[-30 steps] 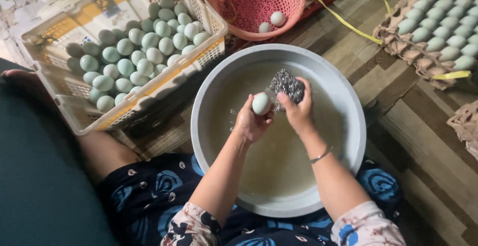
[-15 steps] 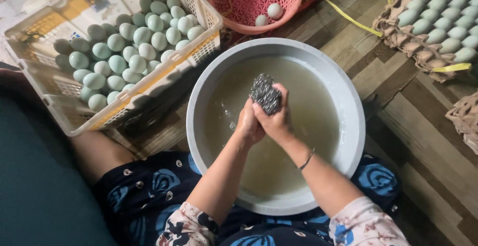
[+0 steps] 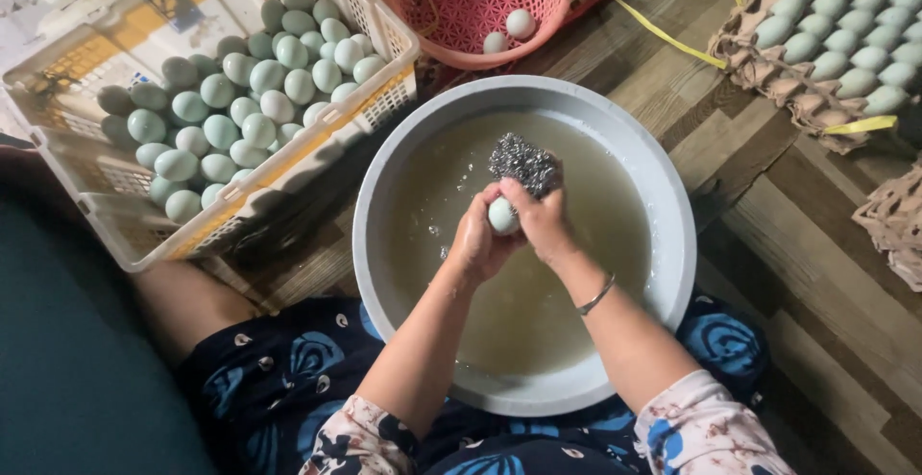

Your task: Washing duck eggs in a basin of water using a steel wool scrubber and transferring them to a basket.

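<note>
Over a grey basin (image 3: 672,244) of murky water, my left hand (image 3: 477,243) grips a pale egg (image 3: 501,216). My right hand (image 3: 544,223) presses a steel wool scourer (image 3: 523,163) against that egg from above. Both hands meet at the middle of the basin, just above the water. A thin bracelet (image 3: 597,294) circles my right wrist.
A white and yellow plastic crate (image 3: 125,235) holding several pale green eggs (image 3: 240,100) stands at the left. A pink basket (image 3: 461,14) with two eggs sits behind the basin. Cardboard trays of eggs (image 3: 836,43) lie at the right on the wooden floor, beside a yellow strap (image 3: 653,28).
The scourer has rubbed across the egg; half a second ago the egg was hidden under my hands, and now its pale shell shows between them again.
</note>
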